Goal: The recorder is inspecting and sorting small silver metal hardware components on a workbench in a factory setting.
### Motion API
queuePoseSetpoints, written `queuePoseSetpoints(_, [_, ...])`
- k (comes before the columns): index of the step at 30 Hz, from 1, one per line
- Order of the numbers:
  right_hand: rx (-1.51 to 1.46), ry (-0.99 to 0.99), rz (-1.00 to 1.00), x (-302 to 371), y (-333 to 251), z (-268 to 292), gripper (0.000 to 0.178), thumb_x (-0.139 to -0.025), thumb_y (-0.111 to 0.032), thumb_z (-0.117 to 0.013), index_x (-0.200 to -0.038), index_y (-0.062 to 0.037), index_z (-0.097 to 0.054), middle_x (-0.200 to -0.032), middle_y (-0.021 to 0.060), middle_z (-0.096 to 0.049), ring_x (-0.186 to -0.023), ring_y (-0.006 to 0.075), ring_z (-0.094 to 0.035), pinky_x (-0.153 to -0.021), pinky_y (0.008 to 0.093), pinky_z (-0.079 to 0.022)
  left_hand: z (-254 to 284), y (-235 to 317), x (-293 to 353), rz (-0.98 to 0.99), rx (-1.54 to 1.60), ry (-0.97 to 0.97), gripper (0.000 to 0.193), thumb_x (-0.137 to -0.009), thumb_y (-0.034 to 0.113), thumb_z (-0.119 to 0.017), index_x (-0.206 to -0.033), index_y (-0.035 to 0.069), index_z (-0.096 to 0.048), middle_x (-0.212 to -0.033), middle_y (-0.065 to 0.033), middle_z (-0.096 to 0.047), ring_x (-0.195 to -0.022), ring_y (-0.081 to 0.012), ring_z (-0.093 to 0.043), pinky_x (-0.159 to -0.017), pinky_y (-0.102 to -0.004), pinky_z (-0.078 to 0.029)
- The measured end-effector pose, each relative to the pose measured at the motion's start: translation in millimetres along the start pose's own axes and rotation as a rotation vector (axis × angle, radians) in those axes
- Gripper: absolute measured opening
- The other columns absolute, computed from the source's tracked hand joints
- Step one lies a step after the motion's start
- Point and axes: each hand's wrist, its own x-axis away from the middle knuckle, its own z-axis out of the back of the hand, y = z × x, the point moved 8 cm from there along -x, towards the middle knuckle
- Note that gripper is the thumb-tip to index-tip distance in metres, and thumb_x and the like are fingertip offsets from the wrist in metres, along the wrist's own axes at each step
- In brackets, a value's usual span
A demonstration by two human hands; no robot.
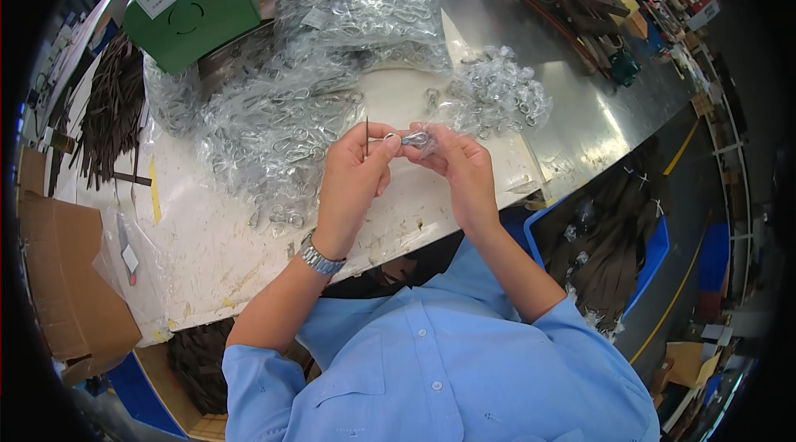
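Both hands meet above the middle of the worktable. My left hand (pixel 352 172), with a metal watch on its wrist, is closed in a pinch at the ring end of a small metal snap hook (pixel 412 139). A thin dark stick (pixel 367 137) stands upright at the same hand's fingers. My right hand (pixel 466 168) has its fingers closed around the other end of the hook, where clear plastic wrap shows. Beyond and left of the hands lies a heap of snap hooks in clear bags (pixel 274 131). A smaller pile of wrapped hooks (pixel 502 89) sits to the right.
A green machine (pixel 195 2) stands at the back left, with dark brown straps (pixel 112 102) beside it. An open cardboard box (pixel 70 276) is at the left edge. A blue bin (pixel 655 264) of dark straps stands right of the white worktable (pixel 215 264).
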Motion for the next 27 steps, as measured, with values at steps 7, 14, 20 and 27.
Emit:
queuePoseSetpoints(7, [-0.097,0.014,-0.045,8.8,6.6,-5.9,0.047,-0.118,-0.033,-0.052,-0.14,0.0067,-0.066,-0.13,0.0181,-0.076,-0.12,0.0208,-0.073,-0.111,0.0367,-0.055,0.8,-0.1,1.0,-0.019,-0.249,0.03,0.017,-0.104,0.017,-0.074,-0.099,0.002,-0.072,-0.078,-0.0021,-0.077,-0.059,0.0008,-0.051,-0.055,-0.0209,-0.037])
queuePoseSetpoints(14, [-0.231,-0.004,-0.067,15.4,14.0,-20.8,0.046,-0.118,-0.031,-0.054,-0.14,0.0075,-0.065,-0.131,0.0164,-0.076,-0.117,0.0181,-0.071,-0.111,0.035,-0.053,-1.7,4.2,3.6,-0.035,-0.301,0.052,0.017,-0.102,0.017,-0.076,-0.093,0.002,-0.075,-0.074,-0.0006,-0.075,-0.066,-0.0002,-0.06,-0.06,-0.0217,-0.041])
queuePoseSetpoints(20, [-0.029,-0.078,0.005,10.0,6.4,-20.4,0.038,-0.117,-0.027,-0.055,-0.131,0.0044,-0.072,-0.122,0.0122,-0.077,-0.109,0.0143,-0.071,-0.104,0.034,-0.056,0.2,6.8,-1.5,-0.023,-0.273,-0.042,0.02,-0.105,0.022,-0.075,-0.095,0.005,-0.074,-0.072,0.0033,-0.069,-0.061,0.0001,-0.048,-0.055,-0.02,-0.034])
queuePoseSetpoints(27, [0.282,-0.404,-0.193,12.4,-12.8,-15.0,0.028,-0.116,-0.022,-0.056,-0.106,0.0011,-0.068,-0.106,0.0097,-0.079,-0.081,0.0132,-0.075,-0.08,0.0289,-0.06,1.9,24.2,-9.8,-0.085,-0.27,-0.151,0.021,-0.105,0.025,-0.074,-0.106,0.003,-0.077,-0.075,0.0057,-0.065,-0.064,0.0002,-0.047,-0.055,-0.0199,-0.033])
